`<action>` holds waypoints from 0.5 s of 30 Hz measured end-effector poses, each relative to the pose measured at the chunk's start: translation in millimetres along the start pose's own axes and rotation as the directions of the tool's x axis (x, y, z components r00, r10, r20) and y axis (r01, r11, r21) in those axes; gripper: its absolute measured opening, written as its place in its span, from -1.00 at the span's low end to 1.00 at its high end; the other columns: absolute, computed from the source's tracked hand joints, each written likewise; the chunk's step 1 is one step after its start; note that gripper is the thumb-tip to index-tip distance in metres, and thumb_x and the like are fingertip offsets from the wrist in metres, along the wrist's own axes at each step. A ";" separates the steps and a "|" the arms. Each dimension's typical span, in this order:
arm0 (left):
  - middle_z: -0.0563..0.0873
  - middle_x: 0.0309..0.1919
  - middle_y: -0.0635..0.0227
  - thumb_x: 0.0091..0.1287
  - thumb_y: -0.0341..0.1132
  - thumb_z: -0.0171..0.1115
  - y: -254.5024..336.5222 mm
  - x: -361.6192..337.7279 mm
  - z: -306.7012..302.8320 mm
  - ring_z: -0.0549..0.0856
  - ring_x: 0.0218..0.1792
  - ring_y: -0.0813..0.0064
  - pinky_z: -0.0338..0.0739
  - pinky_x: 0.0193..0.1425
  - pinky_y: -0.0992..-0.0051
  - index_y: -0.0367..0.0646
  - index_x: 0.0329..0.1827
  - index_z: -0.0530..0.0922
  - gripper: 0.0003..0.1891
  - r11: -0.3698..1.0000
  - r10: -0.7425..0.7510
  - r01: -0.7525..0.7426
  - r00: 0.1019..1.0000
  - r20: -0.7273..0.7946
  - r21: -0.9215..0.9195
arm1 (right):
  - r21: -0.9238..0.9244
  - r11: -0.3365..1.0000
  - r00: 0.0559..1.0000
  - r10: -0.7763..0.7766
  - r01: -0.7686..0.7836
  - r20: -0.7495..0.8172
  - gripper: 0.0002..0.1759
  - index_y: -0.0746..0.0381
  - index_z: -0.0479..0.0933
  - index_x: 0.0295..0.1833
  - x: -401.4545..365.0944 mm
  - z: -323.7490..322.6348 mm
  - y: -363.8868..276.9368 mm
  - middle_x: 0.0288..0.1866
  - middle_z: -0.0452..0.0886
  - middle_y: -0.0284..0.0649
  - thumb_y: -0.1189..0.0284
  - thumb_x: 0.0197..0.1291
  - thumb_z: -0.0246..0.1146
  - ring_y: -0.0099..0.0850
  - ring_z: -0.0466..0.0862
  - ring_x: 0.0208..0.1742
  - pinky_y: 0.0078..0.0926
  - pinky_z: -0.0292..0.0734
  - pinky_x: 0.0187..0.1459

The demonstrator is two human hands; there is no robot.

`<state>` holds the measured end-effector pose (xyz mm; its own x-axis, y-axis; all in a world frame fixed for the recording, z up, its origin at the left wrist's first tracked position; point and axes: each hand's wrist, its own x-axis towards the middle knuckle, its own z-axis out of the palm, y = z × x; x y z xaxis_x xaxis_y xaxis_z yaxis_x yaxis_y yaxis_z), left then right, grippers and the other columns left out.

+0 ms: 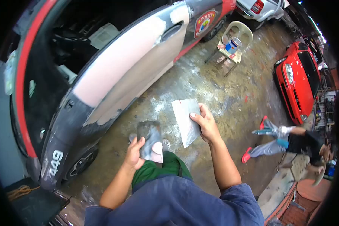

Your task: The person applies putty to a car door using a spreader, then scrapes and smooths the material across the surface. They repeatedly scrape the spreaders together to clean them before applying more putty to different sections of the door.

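Note:
My left hand [133, 153] grips a dark flat plate [150, 135] by its left edge, with a lump of pinkish paste [156, 149] near the plate's lower right. To the right, my right hand [206, 122] holds a thin light-grey sheet [185, 118], thumb on its face. The plate and the sheet are apart, both in front of my body. Beyond them on the left stands a dark grey and red car whose door panel [120, 69] bears broad pinkish and beige patches. Neither hand touches the car.
A plastic chair [242, 32] with a blue and white can [233, 45] on it stands at the upper right. A red car [299, 81] is parked at the right. Another person [290, 141] in a dark shirt and red footwear is at the lower right. The floor [218, 84] is stained.

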<state>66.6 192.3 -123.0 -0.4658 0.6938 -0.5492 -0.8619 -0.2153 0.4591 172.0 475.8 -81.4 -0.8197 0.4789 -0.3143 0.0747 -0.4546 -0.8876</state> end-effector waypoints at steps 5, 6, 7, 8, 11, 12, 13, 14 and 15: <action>0.65 0.28 0.12 0.64 -0.27 0.12 -19.2 -87.6 59.3 0.70 0.24 0.24 0.62 0.36 0.18 -0.27 0.48 0.38 -0.56 0.996 0.001 0.006 0.997 0.078 -0.085 | 0.006 1.000 0.980 -0.024 0.024 0.199 -0.56 0.30 0.45 0.26 -42.2 54.8 -36.4 0.11 0.67 -0.23 0.40 0.38 0.41 -0.52 0.67 0.10 -0.47 0.59 0.17; 0.66 0.26 0.15 0.64 -0.28 0.12 -21.5 -101.4 68.0 0.71 0.23 0.26 0.63 0.34 0.21 -0.27 0.46 0.41 -0.58 0.995 -0.004 0.015 0.994 0.105 -0.100 | -0.012 0.999 0.976 -0.043 0.047 0.212 -0.54 0.30 0.45 0.26 -52.0 61.5 -35.4 0.10 0.67 -0.24 0.38 0.38 0.42 -0.51 0.66 0.09 -0.46 0.59 0.15; 0.67 0.25 0.16 0.64 -0.27 0.12 -25.0 -111.3 68.1 0.71 0.22 0.27 0.63 0.33 0.21 -0.26 0.45 0.42 -0.58 0.995 -0.002 0.013 0.994 0.105 -0.101 | -0.032 0.998 0.973 -0.043 0.052 0.225 -0.54 0.30 0.45 0.26 -60.3 62.8 -29.1 0.10 0.67 -0.24 0.37 0.37 0.42 -0.51 0.66 0.08 -0.46 0.59 0.15; 0.68 0.24 0.17 0.63 -0.27 0.13 -28.0 -121.4 66.6 0.71 0.21 0.28 0.63 0.32 0.21 -0.25 0.44 0.43 -0.59 0.995 -0.005 0.016 0.994 0.105 -0.101 | -0.050 0.997 0.971 -0.042 0.055 0.233 -0.54 0.30 0.45 0.26 -68.4 62.6 -18.8 0.10 0.67 -0.24 0.36 0.37 0.42 -0.51 0.66 0.08 -0.46 0.59 0.14; 0.68 0.23 0.20 0.64 -0.23 0.11 -33.6 -145.1 49.0 0.71 0.19 0.31 0.63 0.31 0.21 -0.21 0.43 0.44 -0.60 0.994 0.013 -0.007 0.998 0.058 -0.112 | -0.170 0.985 0.968 0.064 -0.023 0.241 -0.54 0.31 0.46 0.23 -112.5 57.9 -3.5 0.07 0.68 -0.23 0.35 0.36 0.43 -0.52 0.66 0.06 -0.47 0.59 0.12; 0.68 0.23 0.21 0.64 -0.22 0.10 -35.7 -151.9 38.6 0.71 0.19 0.32 0.62 0.31 0.21 -0.20 0.43 0.45 -0.60 0.993 0.020 -0.016 0.999 0.034 -0.121 | -0.202 0.977 0.963 0.114 -0.065 0.245 -0.54 0.31 0.47 0.23 -129.4 52.1 6.0 0.06 0.68 -0.22 0.36 0.35 0.43 -0.51 0.66 0.06 -0.47 0.59 0.12; 0.70 0.20 0.24 0.65 -0.20 0.10 -34.4 -158.7 29.2 0.73 0.16 0.35 0.63 0.31 0.22 -0.17 0.42 0.46 -0.61 0.985 0.072 -0.060 0.995 0.072 -0.163 | -0.238 0.965 0.955 0.167 -0.108 0.245 -0.54 0.31 0.47 0.23 -147.4 45.4 15.4 0.06 0.68 -0.22 0.37 0.34 0.44 -0.51 0.67 0.06 -0.47 0.59 0.12; 0.72 0.17 0.25 0.65 -0.21 0.10 -34.7 -166.5 25.4 0.74 0.15 0.36 0.63 0.31 0.24 -0.17 0.41 0.46 -0.62 0.982 0.126 -0.120 0.991 0.038 -0.147 | -0.242 0.952 0.934 0.249 -0.187 0.255 -0.53 0.31 0.47 0.24 -166.4 37.9 21.0 0.07 0.68 -0.22 0.40 0.33 0.44 -0.49 0.67 0.08 -0.45 0.59 0.15; 0.73 0.14 0.27 0.65 -0.22 0.10 -29.6 -174.9 27.4 0.74 0.14 0.36 0.63 0.30 0.27 -0.17 0.41 0.47 -0.63 0.975 0.184 -0.182 0.983 0.006 -0.126 | -0.245 0.934 0.908 0.324 -0.261 0.266 -0.52 0.31 0.48 0.26 -182.8 33.3 28.3 0.08 0.69 -0.22 0.43 0.32 0.45 -0.48 0.68 0.10 -0.42 0.59 0.19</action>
<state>179.0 96.2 -21.4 -0.6156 0.6462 -0.4511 -0.7809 -0.4231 0.4595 305.0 350.4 -37.8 -0.8712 0.0875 -0.4831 0.4230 -0.3657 -0.8291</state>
